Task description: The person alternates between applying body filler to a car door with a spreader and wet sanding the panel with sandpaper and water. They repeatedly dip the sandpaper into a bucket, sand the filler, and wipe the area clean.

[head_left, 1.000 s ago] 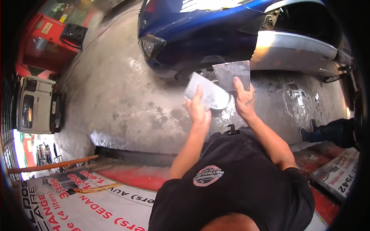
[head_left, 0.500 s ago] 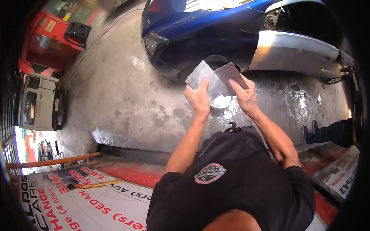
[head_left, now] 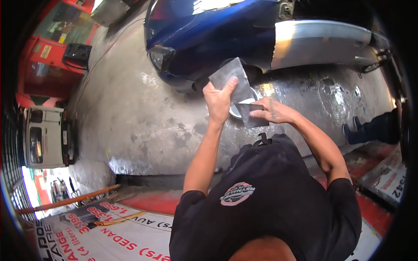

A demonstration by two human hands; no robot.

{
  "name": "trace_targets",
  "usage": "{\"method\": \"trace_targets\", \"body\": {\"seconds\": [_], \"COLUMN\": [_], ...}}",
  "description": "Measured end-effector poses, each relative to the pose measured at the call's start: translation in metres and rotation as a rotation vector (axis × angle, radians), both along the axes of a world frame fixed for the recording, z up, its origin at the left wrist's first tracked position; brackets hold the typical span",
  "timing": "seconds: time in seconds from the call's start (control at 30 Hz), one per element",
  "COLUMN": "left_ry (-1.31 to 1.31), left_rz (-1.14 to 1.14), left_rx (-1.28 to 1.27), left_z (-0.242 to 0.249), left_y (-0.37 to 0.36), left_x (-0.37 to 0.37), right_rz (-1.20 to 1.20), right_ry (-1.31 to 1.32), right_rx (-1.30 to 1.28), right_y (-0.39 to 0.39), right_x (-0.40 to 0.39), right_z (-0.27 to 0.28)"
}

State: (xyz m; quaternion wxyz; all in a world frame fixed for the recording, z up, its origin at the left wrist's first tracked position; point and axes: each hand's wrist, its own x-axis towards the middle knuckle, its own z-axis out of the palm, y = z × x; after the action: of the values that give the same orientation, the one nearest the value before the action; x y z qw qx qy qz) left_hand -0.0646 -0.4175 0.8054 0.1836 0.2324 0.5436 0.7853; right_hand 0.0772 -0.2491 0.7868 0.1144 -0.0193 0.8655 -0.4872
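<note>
My left hand (head_left: pixel 217 100) grips a flat, light-grey rectangular sheet (head_left: pixel 233 76), thumb on its upper face and fingers beneath. In my right hand (head_left: pixel 276 111) is a second, darker grey sheet (head_left: pixel 257 121), pinched near one edge, just below and to the right of the first. The sheets' material is not clear. Behind both hands, on the floor, a round white container (head_left: pixel 234 113) shows partly; the sheets cover much of it, and its contents cannot be made out.
A blue car (head_left: pixel 209 39) with a silver-grey door (head_left: pixel 318 45) stands ahead. Wet patches mark the concrete floor (head_left: pixel 130 117). A light-coloured vehicle (head_left: pixel 45 137) is at left, a person's legs (head_left: pixel 370 128) at right, and a printed price banner (head_left: pixel 104 235) below.
My right hand has turned and moved down and towards me with the darker sheet, which was beside the light one. My left hand has shifted slightly left. The view has also shifted.
</note>
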Motion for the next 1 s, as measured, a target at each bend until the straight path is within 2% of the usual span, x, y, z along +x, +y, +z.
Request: {"method": "trace_targets", "body": {"seconds": [0.03, 0.07, 0.13, 0.2, 0.23, 0.27, 0.37, 0.4, 0.47, 0.67, 0.8, 0.87, 1.0], "left_ry": [0.034, 0.035, -0.129, -0.053, -0.077, -0.103, -0.158, -0.156, -0.322, -0.335, -0.354, -0.371, -0.340], "left_rz": [0.008, -0.015, 0.144, 0.177, 0.210, 0.245, 0.287, 0.274, 0.344, 0.365, 0.390, 0.329, 0.327], "left_rx": [-0.013, -0.012, 0.146, 0.057, 0.074, 0.092, 0.115, 0.110, 0.047, 0.102, 0.141, 0.204, 0.159], "left_z": [-0.006, -0.010, -0.018, -0.038, -0.041, -0.045, -0.047, -0.044, -0.035, -0.018, -0.027, -0.027, -0.039], "left_y": [0.005, 0.009, 0.008, 0.009, 0.016, 0.022, 0.040, 0.043, 0.046, 0.052, 0.056, 0.056, 0.052], "left_x": [-0.002, -0.004, -0.007, -0.013, -0.009, -0.004, 0.006, 0.010, 0.020, 0.024, 0.022, 0.024, 0.022], "right_rz": [-0.119, -0.142, -0.512, -0.592, -0.618, -0.632, -0.557, -0.515, -0.482, -0.505, -0.522, -0.524, -0.464], "right_ry": [0.114, 0.115, 0.011, 0.033, 0.316, 0.594, 0.797, 0.780, 0.756, 0.872, 0.900, 0.869, 0.869], "right_rx": [0.027, 0.028, -0.083, -0.104, 0.082, 0.276, 0.300, 0.301, 0.297, 0.389, 0.381, 0.451, 0.516], "right_y": [0.000, 0.008, 0.018, 0.014, 0.009, 0.004, -0.029, -0.041, -0.052, -0.047, -0.027, -0.014, 0.006], "right_x": [0.006, 0.012, 0.019, 0.017, 0.013, 0.010, -0.007, -0.010, -0.015, -0.021, -0.033, -0.036, -0.035], "right_z": [-0.009, -0.013, -0.006, -0.015, -0.022, -0.027, -0.017, -0.021, -0.027, -0.036, -0.044, -0.049, -0.052]}}
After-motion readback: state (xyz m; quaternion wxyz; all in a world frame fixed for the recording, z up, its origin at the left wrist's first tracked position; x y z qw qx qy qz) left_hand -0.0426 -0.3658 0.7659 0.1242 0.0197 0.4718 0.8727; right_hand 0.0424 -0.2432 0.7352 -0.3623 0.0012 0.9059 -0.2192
